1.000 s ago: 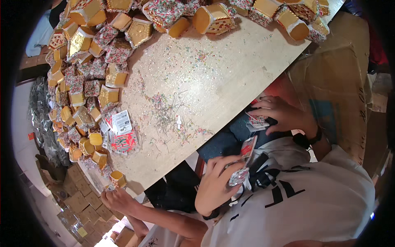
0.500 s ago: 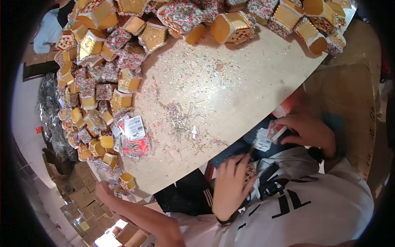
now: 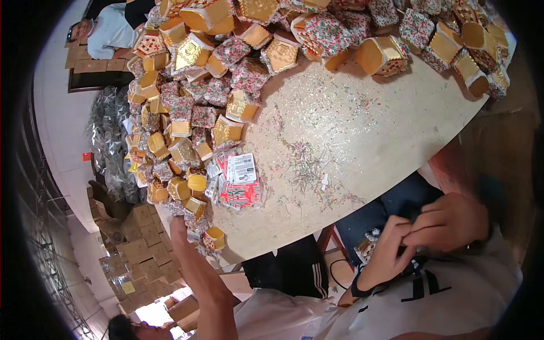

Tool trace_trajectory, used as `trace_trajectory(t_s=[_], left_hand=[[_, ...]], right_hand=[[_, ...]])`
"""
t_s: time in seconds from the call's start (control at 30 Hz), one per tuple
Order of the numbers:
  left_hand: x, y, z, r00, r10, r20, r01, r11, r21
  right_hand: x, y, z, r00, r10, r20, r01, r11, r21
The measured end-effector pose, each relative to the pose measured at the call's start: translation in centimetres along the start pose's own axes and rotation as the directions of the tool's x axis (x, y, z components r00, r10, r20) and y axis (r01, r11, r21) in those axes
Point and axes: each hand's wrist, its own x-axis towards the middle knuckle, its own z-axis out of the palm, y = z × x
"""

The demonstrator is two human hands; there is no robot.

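Note:
At the lower right, over my lap, my left hand [image 3: 388, 249] and my right hand [image 3: 453, 221] meet with fingers bent and tips touching. Both are closed in a pinch. Whatever lies between the fingertips is hidden or too small to name. Beside my left wrist, a small ornament with colourful sprinkle decoration [image 3: 365, 248] rests on my lap, partly covered by the hand. To the left on the table lies a clear bag of red-and-white printed tags [image 3: 241, 190], apart from my hands.
Gold-and-sprinkle house ornaments [image 3: 226, 133] pile along the table's [image 3: 362, 141] far and left sides. Loose thin pins [image 3: 306, 167] and glitter lie mid-table. A co-worker's forearm [image 3: 198, 266] reaches the left corner. Another person [image 3: 113, 31] is at the upper left; cardboard boxes [image 3: 141, 235] stand left.
My hands have come together and moved right, away from the ornament on my lap. The white tag near my right hand is out of sight. The whole view has shifted.

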Motion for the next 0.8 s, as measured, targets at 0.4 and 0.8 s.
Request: trace_trajectory(t_s=[0.4, 0.8], left_hand=[[-0.4, -0.1, -2.2, 0.983, -0.098, -0.158, 0.025, 0.911, -0.411], [-0.6, 1.3, -2.7, 0.995, -0.09, -0.039, 0.047, 0.784, -0.619]], right_hand=[[5.5, 3.6, 0.1, 0.966, 0.167, 0.195, -0.233, 0.89, 0.392], [6.6, 5.3, 1.0, 0.986, 0.163, -0.019, -0.149, 0.939, 0.311]])
